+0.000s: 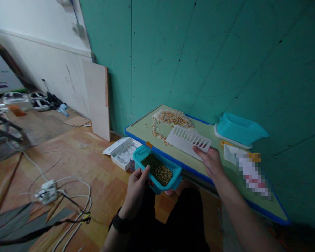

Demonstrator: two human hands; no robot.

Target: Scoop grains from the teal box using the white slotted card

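Note:
My left hand [137,185] grips the near left rim of a turquoise plastic tub [176,169], thumb on top. Inside the tub lie dark green beans [151,161] and tan soybeans [163,174], side by side. The tub is at the table's front edge. My right hand [212,161] is closed on the right end of a white slotted plastic plate [182,140]. That plate is just above or on the tabletop; I cannot tell which. Its far left corner is close to a spread of loose soybeans [173,118] mixed with pale grains on the table.
The blue-edged table [139,130] stands against a green wall. At its right are another turquoise tub [238,127], a yellow-and-white cloth [229,152] and a blurred packet [253,175]. An opened white box [122,154], a power strip [47,192] and loose cables lie on the floor.

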